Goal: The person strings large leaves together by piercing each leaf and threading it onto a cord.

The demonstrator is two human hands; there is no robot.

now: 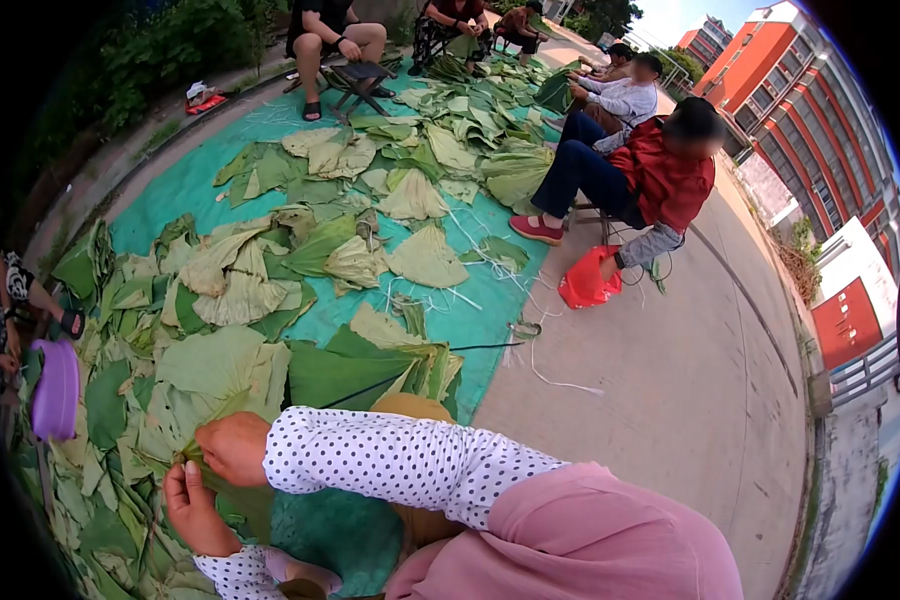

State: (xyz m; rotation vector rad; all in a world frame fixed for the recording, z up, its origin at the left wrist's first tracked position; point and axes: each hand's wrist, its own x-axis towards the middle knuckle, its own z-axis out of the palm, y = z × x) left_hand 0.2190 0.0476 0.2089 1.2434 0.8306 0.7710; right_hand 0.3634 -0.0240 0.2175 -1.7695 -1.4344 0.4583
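Observation:
My right hand (232,447), in a white sleeve with dark dots, is closed on the gathered narrow end of a large pale green leaf (210,362) at the lower left. Just below it, my left hand (198,508) pinches the same gathered end between thumb and fingers. The leaf fans out upward from my hands, its surface creased and partly browned. Fine detail between the fingertips is too small to make out. A folded darker green leaf stack (345,375) lies to the right, beside my right forearm, with a dark cord across it.
Heaps of leaves (100,500) cover a green tarp (500,345). White strings (465,240) lie across it. A purple basin (56,390) stands at the left. Seated people surround the tarp; a person in red (665,175) reaches into a red bag (590,278) on the pavement (660,400).

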